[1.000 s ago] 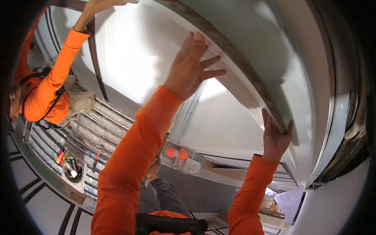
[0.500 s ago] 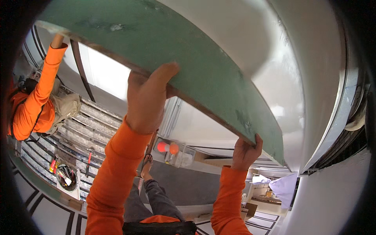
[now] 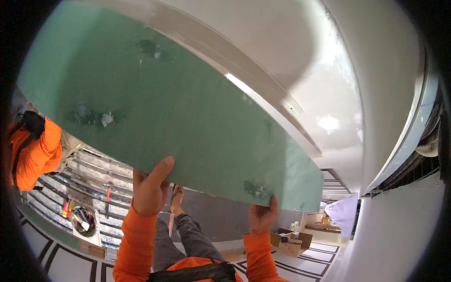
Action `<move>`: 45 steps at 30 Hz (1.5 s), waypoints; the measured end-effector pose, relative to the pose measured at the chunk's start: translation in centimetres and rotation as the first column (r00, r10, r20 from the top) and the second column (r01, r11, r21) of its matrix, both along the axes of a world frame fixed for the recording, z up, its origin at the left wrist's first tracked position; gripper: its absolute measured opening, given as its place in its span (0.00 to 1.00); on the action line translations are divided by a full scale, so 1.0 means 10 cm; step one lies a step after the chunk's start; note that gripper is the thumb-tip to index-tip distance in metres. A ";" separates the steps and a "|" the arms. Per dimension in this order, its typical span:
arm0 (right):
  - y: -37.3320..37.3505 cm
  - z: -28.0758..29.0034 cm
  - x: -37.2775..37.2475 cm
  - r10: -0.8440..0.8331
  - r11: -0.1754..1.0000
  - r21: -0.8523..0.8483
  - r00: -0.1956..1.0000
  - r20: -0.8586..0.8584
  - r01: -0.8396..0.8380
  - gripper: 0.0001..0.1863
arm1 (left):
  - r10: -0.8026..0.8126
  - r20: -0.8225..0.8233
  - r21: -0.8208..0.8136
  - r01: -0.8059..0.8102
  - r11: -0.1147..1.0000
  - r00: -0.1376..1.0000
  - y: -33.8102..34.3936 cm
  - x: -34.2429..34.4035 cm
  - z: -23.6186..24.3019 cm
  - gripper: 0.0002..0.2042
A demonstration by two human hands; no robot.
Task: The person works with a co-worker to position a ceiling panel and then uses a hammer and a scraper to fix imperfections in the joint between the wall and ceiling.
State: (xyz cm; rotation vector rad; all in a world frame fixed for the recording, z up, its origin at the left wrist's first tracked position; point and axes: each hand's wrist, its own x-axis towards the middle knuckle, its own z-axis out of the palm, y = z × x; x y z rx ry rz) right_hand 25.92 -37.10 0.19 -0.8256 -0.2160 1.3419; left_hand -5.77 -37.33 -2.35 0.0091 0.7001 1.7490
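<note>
A long green board [image 3: 188, 127] with dark and white smudges stretches across the view below the pale ceiling. My left hand [image 3: 151, 185] grips its near edge, thumb on the green face and the other fingers behind. Farther right along that edge, my right hand [image 3: 263, 215] holds on in the same way, close to a dark smudge. Both hands' fingertips are mostly hidden by the board. The board's left end reaches over a co-worker [image 3: 32, 157] in orange, whose hand is out of sight behind it.
On the slatted platform [image 3: 91, 178] at left are a round container of tools [image 3: 83, 221] and a red-handled tool [image 3: 107, 202]. An open cardboard box [image 3: 291, 242] stands at lower right, near a hanging white cloth [image 3: 343, 214]. A pale panel edge [image 3: 225, 51] runs along the ceiling.
The board has come down and nearer to me, its green face now showing broadly. Both my hands moved down with it, still gripping. The co-worker's raised arm is now mostly covered.
</note>
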 end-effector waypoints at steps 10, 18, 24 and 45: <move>-0.54 -0.81 0.30 -0.070 0.940 -0.328 0.993 0.100 0.099 0.10 | -0.248 0.003 -0.234 0.241 0.942 0.969 -0.69 0.37 -1.01 0.14; -0.60 -1.38 0.46 0.019 0.850 -0.511 0.965 0.263 0.123 0.11 | -0.326 -0.450 -0.289 0.210 0.934 0.831 -0.87 0.50 -1.70 0.15; -0.53 -1.99 0.19 0.308 0.807 -0.562 0.942 0.136 -0.182 0.12 | -0.336 0.051 -0.578 0.303 0.758 0.940 -0.55 0.58 -2.11 0.22; -1.39 -3.20 0.76 0.570 -0.032 -0.993 -0.818 0.073 -0.110 0.51 | -0.175 -0.152 -0.875 -0.050 0.481 0.973 -0.20 0.20 -5.18 0.21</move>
